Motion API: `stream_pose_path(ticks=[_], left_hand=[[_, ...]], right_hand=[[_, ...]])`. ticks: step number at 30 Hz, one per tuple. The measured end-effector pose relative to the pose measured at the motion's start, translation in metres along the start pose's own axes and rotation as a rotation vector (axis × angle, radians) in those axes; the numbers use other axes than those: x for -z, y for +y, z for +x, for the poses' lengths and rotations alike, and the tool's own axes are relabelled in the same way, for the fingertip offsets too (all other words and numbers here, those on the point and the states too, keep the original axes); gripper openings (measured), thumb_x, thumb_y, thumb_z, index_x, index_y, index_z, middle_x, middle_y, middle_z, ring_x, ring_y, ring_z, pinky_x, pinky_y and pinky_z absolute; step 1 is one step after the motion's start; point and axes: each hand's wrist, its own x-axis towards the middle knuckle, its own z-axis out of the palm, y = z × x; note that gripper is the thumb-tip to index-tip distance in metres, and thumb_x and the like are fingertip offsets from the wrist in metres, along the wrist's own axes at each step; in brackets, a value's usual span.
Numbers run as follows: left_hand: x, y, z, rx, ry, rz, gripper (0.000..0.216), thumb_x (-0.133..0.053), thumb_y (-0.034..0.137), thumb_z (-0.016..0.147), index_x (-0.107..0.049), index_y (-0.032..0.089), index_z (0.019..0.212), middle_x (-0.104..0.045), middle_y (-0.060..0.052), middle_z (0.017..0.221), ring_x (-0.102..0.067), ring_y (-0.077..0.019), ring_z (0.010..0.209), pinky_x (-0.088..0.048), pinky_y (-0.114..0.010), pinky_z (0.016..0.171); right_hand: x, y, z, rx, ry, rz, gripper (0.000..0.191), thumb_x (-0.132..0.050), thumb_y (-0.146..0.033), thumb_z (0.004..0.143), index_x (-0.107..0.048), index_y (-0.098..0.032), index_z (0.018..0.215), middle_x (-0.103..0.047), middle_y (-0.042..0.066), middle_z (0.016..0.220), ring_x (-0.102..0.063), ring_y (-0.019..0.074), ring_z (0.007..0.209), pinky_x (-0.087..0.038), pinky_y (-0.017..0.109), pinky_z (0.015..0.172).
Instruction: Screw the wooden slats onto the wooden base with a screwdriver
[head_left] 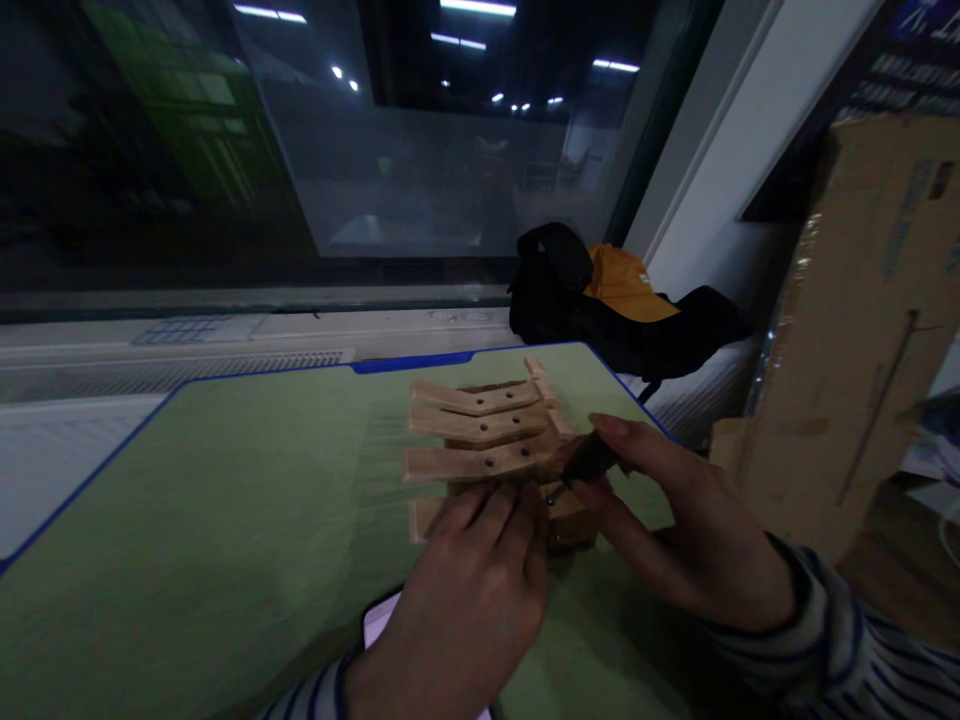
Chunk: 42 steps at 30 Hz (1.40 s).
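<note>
A wooden assembly (487, 462) of several light strips with drilled holes lies on the green table top. My left hand (480, 580) is closed over the nearest strip (425, 520), its fingers together and holding it down against the block beneath. Between thumb and fingers, my right hand (675, 510) grips a short black-handled screwdriver (590, 458). Its tip points down and left at a small screw (553, 496) in that nearest strip, beside my left fingertips. Whether the tip sits in the screw head is too dark to tell.
Partly under my left wrist lies a phone (381, 616). A blue edge (412, 364) borders the green table top (225, 520). Beyond it, a black bag (551, 290) and an orange cap (628, 283) rest by the window. Cardboard (870, 330) stands at right.
</note>
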Motion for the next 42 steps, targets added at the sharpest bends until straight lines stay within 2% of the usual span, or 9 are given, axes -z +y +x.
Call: stream_pose_path(ticks=[3, 8, 19, 26, 37, 42], left_hand=[[0.0009, -0.0009, 0.0007, -0.008, 0.017, -0.005, 0.026, -0.056, 0.017, 0.088, -0.068, 0.009, 0.109, -0.071, -0.01, 0.112, -0.064, -0.0243, 0.106, -0.045, -0.037, 0.093], [0.0016, -0.0005, 0.001, 0.0, 0.016, -0.02, 0.023, -0.054, 0.017, 0.089, -0.07, 0.01, 0.105, -0.072, -0.01, 0.109, -0.064, -0.0238, 0.104, -0.046, -0.037, 0.091], [0.0043, -0.0009, 0.0018, -0.015, -0.005, -0.006, 0.025, -0.055, 0.016, 0.087, -0.069, 0.009, 0.105, -0.072, -0.01, 0.108, -0.064, -0.0251, 0.103, -0.048, -0.037, 0.089], [0.0027, -0.0024, 0.0024, -0.014, -0.001, -0.016, 0.025, -0.053, 0.015, 0.088, -0.069, 0.009, 0.106, -0.072, -0.009, 0.107, -0.065, -0.0237, 0.1, -0.05, -0.036, 0.086], [0.0046, -0.0033, 0.003, -0.026, 0.019, -0.023, 0.022, -0.057, 0.014, 0.085, -0.071, 0.009, 0.101, -0.073, -0.009, 0.104, -0.066, -0.0242, 0.098, -0.052, -0.036, 0.084], [0.0063, -0.0044, 0.0054, -0.049, 0.02, -0.006, 0.022, -0.059, 0.014, 0.083, -0.072, 0.008, 0.1, -0.073, -0.01, 0.104, -0.066, -0.0243, 0.096, -0.054, -0.035, 0.081]], right_hand=[[0.0007, -0.0016, -0.0007, -0.04, -0.012, 0.01, 0.062, -0.059, -0.006, 0.081, -0.038, -0.017, 0.138, -0.068, 0.007, 0.094, -0.066, 0.0202, 0.086, -0.055, 0.032, 0.068], [0.0, -0.0009, -0.0009, 0.007, -0.039, 0.061, 0.069, -0.058, -0.002, 0.081, -0.033, -0.023, 0.142, -0.067, 0.006, 0.103, -0.065, 0.0184, 0.088, -0.055, 0.032, 0.071], [-0.0018, 0.0017, -0.0004, 0.045, -0.029, 0.056, 0.066, -0.059, -0.003, 0.082, -0.035, -0.021, 0.14, -0.064, 0.005, 0.102, -0.059, 0.0141, 0.087, -0.051, 0.027, 0.075], [0.0016, -0.0008, 0.0005, 0.024, -0.053, 0.08, 0.069, -0.058, 0.0, 0.08, -0.033, -0.018, 0.142, -0.065, 0.008, 0.107, -0.062, 0.0186, 0.095, -0.053, 0.033, 0.078], [-0.0045, 0.0066, -0.005, 0.027, -0.001, 0.061, 0.074, -0.061, -0.004, 0.081, -0.029, -0.023, 0.145, -0.063, 0.005, 0.098, -0.059, 0.0169, 0.087, -0.05, 0.031, 0.075], [-0.0037, 0.0046, -0.0009, 0.048, -0.03, 0.065, 0.072, -0.062, -0.003, 0.079, -0.032, -0.022, 0.142, -0.063, 0.006, 0.095, -0.058, 0.0177, 0.079, -0.051, 0.034, 0.068]])
